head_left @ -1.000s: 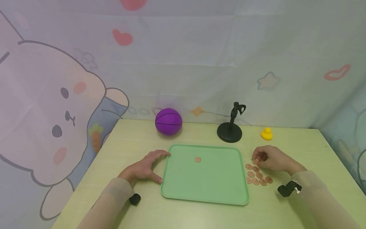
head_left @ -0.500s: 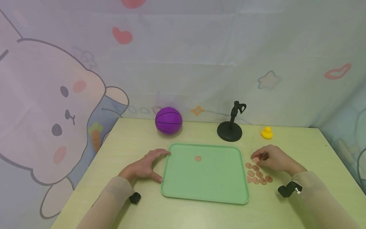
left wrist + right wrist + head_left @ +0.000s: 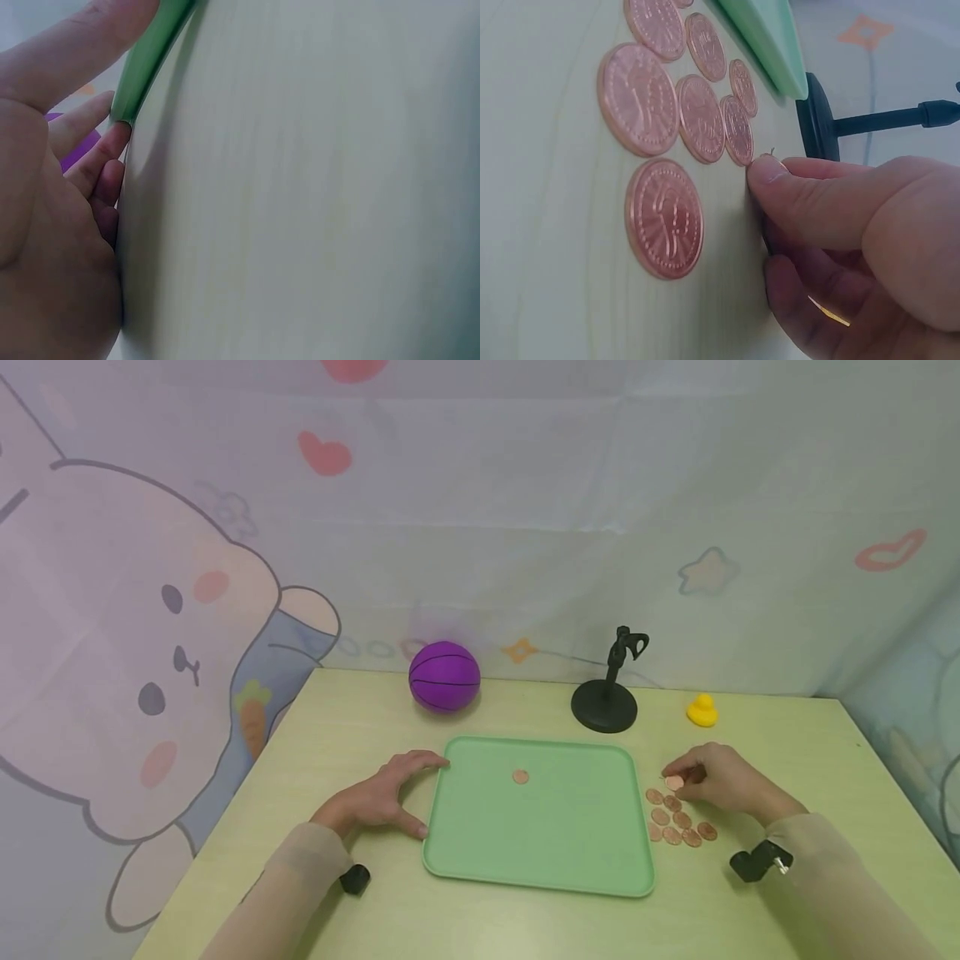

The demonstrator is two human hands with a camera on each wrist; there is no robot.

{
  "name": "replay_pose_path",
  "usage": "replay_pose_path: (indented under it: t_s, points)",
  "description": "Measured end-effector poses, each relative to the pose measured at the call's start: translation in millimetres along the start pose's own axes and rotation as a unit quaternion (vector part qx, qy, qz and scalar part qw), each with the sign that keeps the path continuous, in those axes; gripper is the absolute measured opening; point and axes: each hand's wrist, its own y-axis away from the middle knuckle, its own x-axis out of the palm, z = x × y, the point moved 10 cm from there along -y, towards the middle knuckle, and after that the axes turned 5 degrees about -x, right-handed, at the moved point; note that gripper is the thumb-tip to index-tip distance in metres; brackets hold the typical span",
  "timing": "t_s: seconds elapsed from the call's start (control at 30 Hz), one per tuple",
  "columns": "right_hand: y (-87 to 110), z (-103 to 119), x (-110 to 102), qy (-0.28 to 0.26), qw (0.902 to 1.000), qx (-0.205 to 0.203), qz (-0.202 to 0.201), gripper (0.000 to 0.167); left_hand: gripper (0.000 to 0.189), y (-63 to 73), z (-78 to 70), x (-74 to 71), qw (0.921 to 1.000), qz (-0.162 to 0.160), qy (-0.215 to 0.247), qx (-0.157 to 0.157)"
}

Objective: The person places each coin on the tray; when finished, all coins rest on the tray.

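A green rectangular tray [image 3: 538, 814] lies on the table with one copper-coloured coin [image 3: 521, 777] on it, toward the back. My left hand [image 3: 381, 795] spreads thumb and fingers along the tray's left rim, fingertips at the edge; the left wrist view shows the fingers against the green rim [image 3: 146, 64]. Beyond the tray's right side, my right hand [image 3: 712, 777] pinches a coin [image 3: 674, 782] between thumb and fingers, close over the table. Several more coins [image 3: 682, 819] lie flat just in front of it; one coin [image 3: 664, 218] sits nearest in the right wrist view.
Behind the tray stand a purple ball [image 3: 445, 677] and a black stand with a round base [image 3: 604, 706]. A small yellow duck [image 3: 702, 711] sits at the back right. A printed cloth [image 3: 480, 527] hangs behind the pale wooden table [image 3: 480, 922].
The coin in my right fingers has tilted and shows more of its face than a second ago. My left hand stays at the tray's rim.
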Motion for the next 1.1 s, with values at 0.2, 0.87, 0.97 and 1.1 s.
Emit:
replay_pose_path:
  t_s: [0.2, 0.87, 0.97, 1.1]
  points:
    - [1.9, 4.1, -1.9, 0.030, 0.9993, -0.018, -0.012, 0.025, 0.106, 0.5, -0.6, -0.5, 1.0000, 0.001, -0.004, 0.000]
    - [-13.5, 24.1, -1.1, -0.052, 0.9960, -0.039, -0.061, 0.030, 0.105, 1.4, -0.7, 0.5, 0.9999, 0.002, -0.010, -0.009]
    - [-18.5, 30.6, 4.2, -0.065, 0.9956, -0.039, -0.055, 0.030, 0.105, 1.2, -1.6, 0.1, 0.9999, 0.003, -0.012, -0.010]
    - [-25.7, 42.9, 9.9, -0.070, 0.9947, -0.055, -0.050, 0.029, 0.104, 0.8, -0.6, 0.4, 0.9999, 0.003, -0.013, -0.011]
